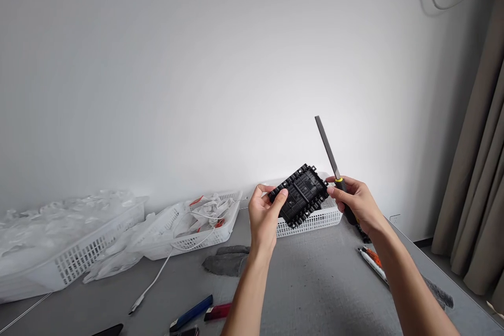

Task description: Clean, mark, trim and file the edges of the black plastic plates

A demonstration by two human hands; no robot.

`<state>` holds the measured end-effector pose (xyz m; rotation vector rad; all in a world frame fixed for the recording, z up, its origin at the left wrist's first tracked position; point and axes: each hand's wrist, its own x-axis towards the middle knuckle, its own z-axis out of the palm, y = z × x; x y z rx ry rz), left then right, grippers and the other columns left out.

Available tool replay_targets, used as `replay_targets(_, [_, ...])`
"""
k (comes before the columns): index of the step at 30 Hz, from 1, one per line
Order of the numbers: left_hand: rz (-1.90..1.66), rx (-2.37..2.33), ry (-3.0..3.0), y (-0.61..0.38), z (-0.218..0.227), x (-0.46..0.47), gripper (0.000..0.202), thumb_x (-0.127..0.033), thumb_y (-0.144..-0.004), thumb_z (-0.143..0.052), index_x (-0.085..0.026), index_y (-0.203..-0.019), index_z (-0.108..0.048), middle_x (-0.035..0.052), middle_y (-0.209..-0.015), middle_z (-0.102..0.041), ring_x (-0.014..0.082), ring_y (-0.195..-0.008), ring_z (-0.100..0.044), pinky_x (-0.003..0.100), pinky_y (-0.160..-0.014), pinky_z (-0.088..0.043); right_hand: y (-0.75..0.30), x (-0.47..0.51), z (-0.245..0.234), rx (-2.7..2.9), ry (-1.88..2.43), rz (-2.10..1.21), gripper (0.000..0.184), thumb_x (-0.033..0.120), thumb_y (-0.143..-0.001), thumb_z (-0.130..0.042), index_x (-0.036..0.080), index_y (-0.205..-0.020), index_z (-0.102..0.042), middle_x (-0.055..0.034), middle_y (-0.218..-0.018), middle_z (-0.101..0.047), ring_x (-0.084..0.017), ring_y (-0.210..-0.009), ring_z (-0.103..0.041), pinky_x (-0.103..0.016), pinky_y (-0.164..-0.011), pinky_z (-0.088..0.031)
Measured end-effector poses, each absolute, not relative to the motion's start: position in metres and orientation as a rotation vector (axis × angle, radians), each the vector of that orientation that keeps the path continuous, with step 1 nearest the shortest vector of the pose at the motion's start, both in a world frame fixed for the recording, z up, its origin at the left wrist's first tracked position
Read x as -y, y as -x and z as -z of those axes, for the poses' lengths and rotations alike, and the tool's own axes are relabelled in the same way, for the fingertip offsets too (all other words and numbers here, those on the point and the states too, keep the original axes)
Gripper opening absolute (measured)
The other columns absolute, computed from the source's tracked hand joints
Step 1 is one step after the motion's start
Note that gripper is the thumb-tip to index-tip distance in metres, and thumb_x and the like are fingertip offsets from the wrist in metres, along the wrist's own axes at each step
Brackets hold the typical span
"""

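Note:
A black rectangular plastic part with ribs and notched edges is held up in the air above the grey table. My left hand pinches its left end with thumb and fingers. My right hand touches its right end with the fingertips while gripping a flat metal file by its black handle with a yellow band; the blade points up and to the left.
Behind the hands stands a small white basket. To the left are a white basket with white cables and a larger basket of clear plastic bags. A grey cloth, blue and red tools and an orange-white tool lie on the table.

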<state>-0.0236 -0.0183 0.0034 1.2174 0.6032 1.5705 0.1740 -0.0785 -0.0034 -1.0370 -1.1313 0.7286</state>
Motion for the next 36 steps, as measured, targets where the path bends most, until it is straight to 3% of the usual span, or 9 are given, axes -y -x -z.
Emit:
replay_targets(3, [-1.408, -0.595, -1.24, 0.026, -0.004, 0.017, 0.043, -0.032, -0.063, -0.082, -0.02, -0.089, -0.05, -0.0044, -0.068, -0.063, 0.0087, -0.06, -0.055, 0.019, -0.06, -0.042, -0.173, 0.075, 0.005, 1.078, 1.051, -0.698, 0.046, 0.047, -0.067, -0.079, 0.015, -0.098, -0.069, 0.0062, -0.052, -0.047, -0.01, -0.046, -0.039, -0.028, -0.051, -0.033])
replay_targets(7, [-1.136, -0.58, -1.394, 0.033, -0.003, 0.014, 0.054, -0.02, -0.068, -0.072, -0.019, -0.119, -0.055, 0.0008, -0.082, -0.071, 0.0123, -0.07, -0.062, 0.022, -0.067, -0.045, -0.172, 0.071, 0.009, 1.025, 1.022, -0.662, 0.042, 0.045, -0.066, -0.079, 0.015, -0.094, -0.069, 0.0038, -0.057, -0.053, -0.009, -0.047, -0.04, -0.028, -0.051, -0.033])
replay_targets(11, [-0.947, -0.554, -1.599, 0.032, 0.005, 0.014, 0.055, -0.022, -0.078, -0.063, -0.023, -0.132, -0.053, 0.0075, -0.112, -0.071, 0.0209, -0.1, -0.066, 0.03, -0.087, -0.049, -0.169, 0.071, 0.009, 1.03, 0.996, -0.677, 0.036, 0.044, -0.069, -0.078, 0.015, -0.089, -0.069, 0.0052, -0.054, -0.048, -0.009, -0.047, -0.039, -0.027, -0.051, -0.031])
replay_targets(15, [-0.968, -0.576, -1.715, 0.022, 0.013, 0.014, 0.055, -0.035, -0.085, -0.065, -0.028, -0.137, -0.05, 0.0074, -0.142, -0.055, 0.0259, -0.131, -0.05, 0.036, -0.105, -0.043, -0.162, 0.074, 0.007, 1.059, 1.019, -0.718, 0.037, 0.045, -0.071, -0.076, 0.016, -0.091, -0.069, 0.0066, -0.05, -0.045, -0.01, -0.047, -0.039, -0.027, -0.051, -0.03])
replay_targets(22, [-1.283, -0.65, -1.807, 0.009, 0.02, 0.005, 0.052, -0.041, -0.085, -0.066, -0.024, -0.132, -0.053, 0.0103, -0.125, -0.065, 0.025, -0.108, -0.064, 0.038, -0.098, -0.048, -0.166, 0.076, 0.003, 1.248, 1.017, -0.688, 0.042, 0.056, -0.084, -0.061, 0.016, -0.094, -0.069, 0.0038, -0.055, -0.049, -0.011, -0.049, -0.041, -0.028, -0.055, -0.032])
replay_targets(26, [-1.472, -0.737, -1.829, 0.011, 0.021, 0.001, 0.05, -0.04, -0.086, -0.065, -0.025, -0.133, -0.053, 0.0096, -0.127, -0.064, 0.0241, -0.108, -0.064, 0.037, -0.098, -0.046, -0.169, 0.079, 0.003, 1.287, 1.143, -0.524, 0.049, 0.063, -0.088, -0.051, 0.017, -0.088, -0.068, 0.0015, -0.057, -0.05, -0.013, -0.049, -0.042, -0.028, -0.052, -0.031])
replay_targets(29, [-1.548, -0.74, -1.828, 0.012, 0.019, 0.002, 0.043, -0.039, -0.087, -0.063, -0.023, -0.126, -0.058, 0.0097, -0.125, -0.065, 0.0244, -0.114, -0.061, 0.035, -0.1, -0.044, -0.16, 0.084, 0.003, 1.37, 1.298, -0.31, 0.049, 0.061, -0.091, -0.047, 0.018, -0.085, -0.069, -0.0015, -0.06, -0.055, -0.015, -0.054, -0.045, -0.028, -0.052, -0.031])
replay_targets(33, [-1.591, -0.744, -1.793, 0.011, 0.014, 0.007, 0.031, -0.041, -0.085, -0.065, -0.021, -0.108, -0.066, 0.0089, -0.106, -0.071, 0.0239, -0.098, -0.065, 0.032, -0.09, -0.047, -0.141, 0.089, 0.003, 1.417, 1.481, -0.089, 0.042, 0.054, -0.093, -0.046, 0.021, -0.093, -0.073, -0.0054, -0.07, -0.066, -0.018, -0.058, -0.052, -0.029, -0.053, -0.032])
replay_targets(36, [-1.616, -0.725, -1.747, 0.011, 0.013, 0.008, 0.03, -0.041, -0.083, -0.068, -0.021, -0.105, -0.068, 0.0085, -0.102, -0.071, 0.0237, -0.095, -0.065, 0.032, -0.088, -0.047, -0.137, 0.089, 0.004, 1.393, 1.564, -0.017, 0.043, 0.053, -0.094, -0.043, 0.022, -0.093, -0.073, -0.006, -0.068, -0.066, -0.018, -0.055, -0.051, -0.029, -0.052, -0.03])
